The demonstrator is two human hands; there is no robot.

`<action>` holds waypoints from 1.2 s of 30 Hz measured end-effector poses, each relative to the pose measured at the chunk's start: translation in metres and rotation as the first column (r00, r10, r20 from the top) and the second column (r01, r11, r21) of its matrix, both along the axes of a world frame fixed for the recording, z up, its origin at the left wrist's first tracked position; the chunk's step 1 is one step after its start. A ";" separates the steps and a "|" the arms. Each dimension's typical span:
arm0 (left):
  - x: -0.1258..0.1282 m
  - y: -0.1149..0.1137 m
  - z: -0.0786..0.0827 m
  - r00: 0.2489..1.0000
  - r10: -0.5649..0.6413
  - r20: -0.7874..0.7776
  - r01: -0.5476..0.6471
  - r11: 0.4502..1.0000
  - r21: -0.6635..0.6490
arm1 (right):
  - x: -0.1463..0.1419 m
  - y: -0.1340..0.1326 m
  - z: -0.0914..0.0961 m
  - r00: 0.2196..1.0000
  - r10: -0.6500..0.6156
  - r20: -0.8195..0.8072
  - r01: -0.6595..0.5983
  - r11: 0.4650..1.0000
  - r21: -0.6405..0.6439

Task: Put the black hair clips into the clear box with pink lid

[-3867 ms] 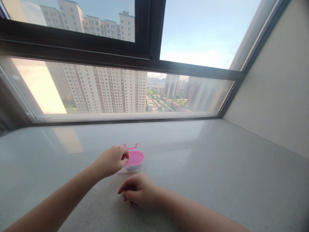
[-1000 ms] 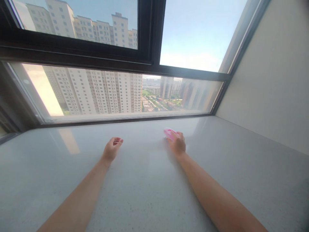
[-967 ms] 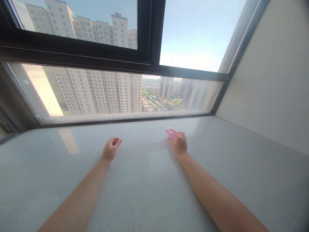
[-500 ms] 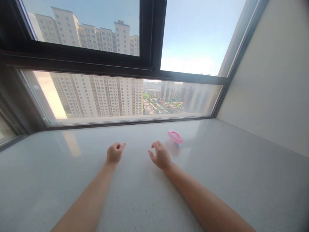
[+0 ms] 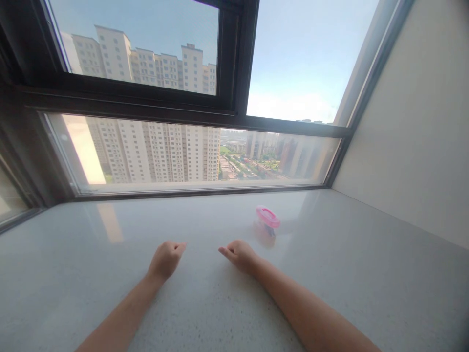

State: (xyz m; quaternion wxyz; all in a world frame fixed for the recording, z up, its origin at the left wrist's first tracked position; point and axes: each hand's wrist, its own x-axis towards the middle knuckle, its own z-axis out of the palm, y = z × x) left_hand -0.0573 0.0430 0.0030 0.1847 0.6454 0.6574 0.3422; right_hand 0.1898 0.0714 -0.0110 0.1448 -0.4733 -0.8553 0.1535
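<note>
A small clear container with a pink lid (image 5: 267, 221) stands on the pale stone sill (image 5: 330, 274), a little way from the window. My right hand (image 5: 238, 254) rests on the sill to the container's near left, apart from it, fingers loosely curled and holding nothing. My left hand (image 5: 165, 258) lies on the sill further left, its fingers curled inward with nothing in them.
A dark-framed window (image 5: 227, 107) runs along the far edge of the sill, with tall buildings outside. A plain wall (image 5: 414, 146) closes the right side. The sill stretches wide to the left and right of my hands.
My right hand carried the pink-lidded container to the far right, let it go and drew back toward me. My left hand left the container and also drew back.
</note>
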 end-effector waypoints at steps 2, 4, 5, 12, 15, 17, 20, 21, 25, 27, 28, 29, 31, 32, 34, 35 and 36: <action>0.000 0.003 0.000 0.999 0.009 -0.030 -0.009 1.000 -0.016 | 0.003 0.002 0.002 1.000 0.024 -0.007 -0.024 0.999 -0.048; 0.002 0.003 -0.003 0.998 -0.017 -0.060 0.015 0.999 -0.038 | 0.005 0.005 0.004 0.999 0.052 -0.012 -0.053 0.995 -0.090; 0.003 0.003 -0.004 0.996 -0.041 -0.076 0.037 0.998 -0.053 | 0.006 0.006 0.005 0.998 0.065 -0.013 -0.066 0.992 -0.108; 0.005 0.007 -0.007 0.959 -0.201 -0.201 0.158 0.965 -0.211 | 0.003 0.006 0.008 0.993 0.121 0.018 -0.118 0.985 -0.130; 0.006 0.009 -0.005 0.943 -0.234 -0.235 0.178 0.955 -0.237 | 0.000 0.004 0.008 0.992 0.116 0.041 -0.112 0.989 -0.099; 0.007 0.008 -0.003 0.936 -0.247 -0.252 0.184 0.951 -0.247 | -0.001 0.003 0.007 0.992 0.110 0.055 -0.106 0.991 -0.082; 0.007 0.005 -0.003 0.926 -0.252 -0.281 0.183 0.951 -0.251 | -0.001 0.002 0.005 0.992 0.107 0.067 -0.104 0.993 -0.055; 0.008 0.004 -0.003 0.923 -0.251 -0.293 0.179 0.952 -0.249 | -0.001 0.002 0.004 0.992 0.107 0.071 -0.104 0.993 -0.046; 0.008 0.004 -0.005 0.907 -0.242 -0.344 0.162 0.956 -0.245 | 0.000 0.001 0.002 0.991 0.105 0.089 -0.104 0.995 -0.013; 0.008 0.003 -0.006 0.898 -0.236 -0.372 0.154 0.959 -0.237 | 0.000 0.000 0.002 0.990 0.104 0.098 -0.104 0.995 -0.004; 0.009 0.002 -0.006 0.892 -0.232 -0.388 0.150 0.962 -0.230 | 0.000 -0.001 0.003 0.989 0.105 0.102 -0.105 0.994 -0.001; 0.010 0.001 -0.006 0.886 -0.227 -0.404 0.147 0.965 -0.219 | 0.000 -0.001 0.003 0.989 0.107 0.106 -0.107 0.994 0.001; 0.012 -0.003 -0.005 0.871 -0.217 -0.441 0.142 0.970 -0.196 | 0.000 -0.002 0.004 0.988 0.111 0.110 -0.112 0.994 0.006; 0.014 -0.005 -0.005 0.863 -0.213 -0.458 0.142 0.973 -0.185 | 0.000 -0.002 0.005 0.987 0.113 0.112 -0.114 0.993 0.009; 0.016 -0.009 -0.004 0.846 -0.207 -0.491 0.142 0.976 -0.167 | 0.000 -0.002 0.005 0.987 0.114 0.116 -0.116 0.993 0.012; 0.017 -0.010 -0.003 0.839 -0.207 -0.504 0.143 0.976 -0.162 | 0.000 -0.003 0.005 0.986 0.114 0.118 -0.116 0.993 0.014; 0.018 -0.011 -0.003 0.831 -0.207 -0.517 0.144 0.977 -0.160 | 0.000 -0.003 0.005 0.986 0.114 0.120 -0.116 0.993 0.014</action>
